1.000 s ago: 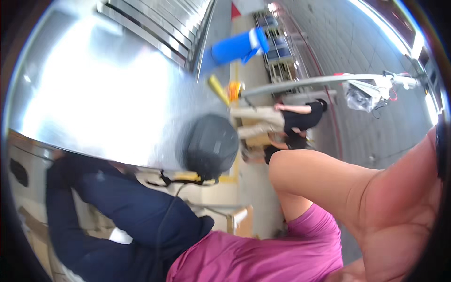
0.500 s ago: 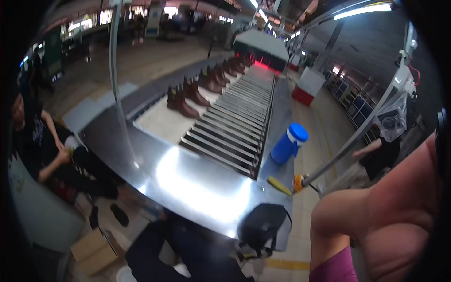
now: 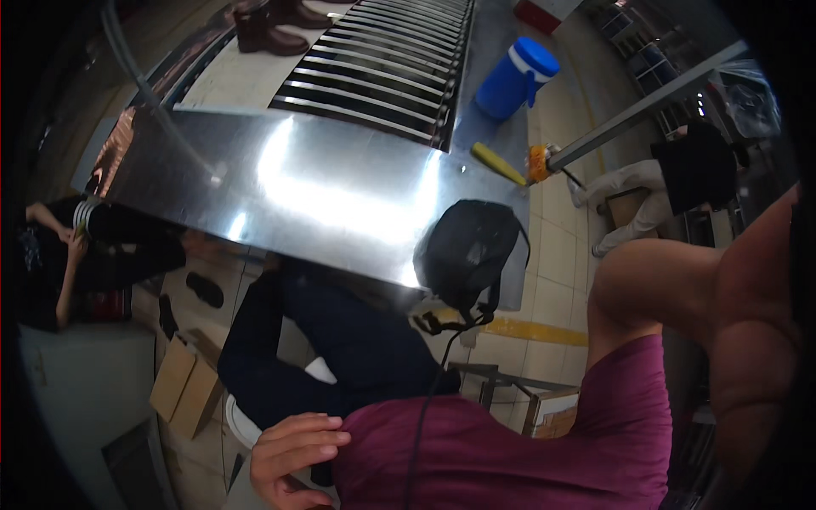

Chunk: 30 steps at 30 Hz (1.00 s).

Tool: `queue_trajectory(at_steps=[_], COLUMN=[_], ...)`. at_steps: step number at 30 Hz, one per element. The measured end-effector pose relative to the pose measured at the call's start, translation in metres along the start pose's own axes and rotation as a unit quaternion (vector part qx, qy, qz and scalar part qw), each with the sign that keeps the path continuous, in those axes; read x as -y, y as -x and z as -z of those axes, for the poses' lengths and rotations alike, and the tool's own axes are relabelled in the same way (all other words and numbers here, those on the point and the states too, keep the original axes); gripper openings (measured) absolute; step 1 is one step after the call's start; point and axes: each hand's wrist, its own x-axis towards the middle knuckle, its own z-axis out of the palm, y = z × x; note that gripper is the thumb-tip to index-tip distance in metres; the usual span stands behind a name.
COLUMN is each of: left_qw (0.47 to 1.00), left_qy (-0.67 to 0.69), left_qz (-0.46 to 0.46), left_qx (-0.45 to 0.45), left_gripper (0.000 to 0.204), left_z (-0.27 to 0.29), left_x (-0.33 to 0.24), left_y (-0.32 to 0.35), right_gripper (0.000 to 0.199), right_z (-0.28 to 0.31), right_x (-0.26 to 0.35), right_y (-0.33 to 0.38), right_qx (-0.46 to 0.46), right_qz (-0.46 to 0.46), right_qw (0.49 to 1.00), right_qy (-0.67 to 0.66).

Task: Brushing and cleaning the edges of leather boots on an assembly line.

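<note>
My left hand [image 3: 297,459] is low in front of my maroon shirt, fingers stretched out and thumb apart, holding nothing. My right forearm is raised at the right edge, and the heel of my right hand [image 3: 756,365] looms very close. Its fingers are out of sight. In front of me is a shiny metal table [image 3: 340,187], with a black bag-like thing [image 3: 472,255] with straps at its near right corner. A black cord [image 3: 422,416] runs over my shirt towards that bag. A long yellow-green object [image 3: 498,162] lies near the table's right edge.
Brown boots [image 3: 265,34] stand beside slatted rollers [image 3: 374,64]. A blue jug [image 3: 515,78] is on the table's right side, near a slanted metal post [image 3: 646,106]. One person sits at left; another [image 3: 697,166] is at right. A cardboard box [image 3: 183,382] lies on the floor.
The view has tilted downward, so the row of boots and the far machine have mostly left the top. My left hand and shirt have come into sight; my right arm stays raised.
</note>
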Motion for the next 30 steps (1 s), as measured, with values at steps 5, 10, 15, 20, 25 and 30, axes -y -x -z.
queue_trajectory(at_steps=[5,10,15,20,25,30], left_qw=[0.991,0.995,0.982,0.967,0.949,0.938], left_qy=[-0.042,-0.056,-0.045,-0.124,-0.181,-0.166], left_qz=[0.113,0.086,0.185,0.215,0.245,0.284], left_qx=[0.051,-0.015,-0.002,0.061,0.086,0.111], left_gripper=[0.066,0.063,0.059,0.052,0.051,0.047], left_z=[0.017,0.008,0.0,-0.013,-0.01,-0.025], left_x=[-0.033,-0.003,0.025,0.029,0.041,0.05], left_y=[-0.026,0.016,0.014,-0.009,0.011,0.011], right_gripper=[0.05,0.05,0.051,0.057,0.089,0.078], right_z=[0.058,0.032,-0.017,0.002,-0.076,-0.099], right_x=[-0.046,-0.017,0.034,0.019,0.044,0.023], right_y=[-0.046,0.007,0.044,0.059,0.18,0.216], right_qx=[0.035,0.033,-0.011,0.114,0.422,0.388], right_qz=[0.082,0.008,-0.113,-0.194,-0.336,-0.265], right_qw=[0.994,0.998,0.99,0.971,0.824,0.864], right_qy=[0.062,0.043,0.079,0.079,0.177,0.18])
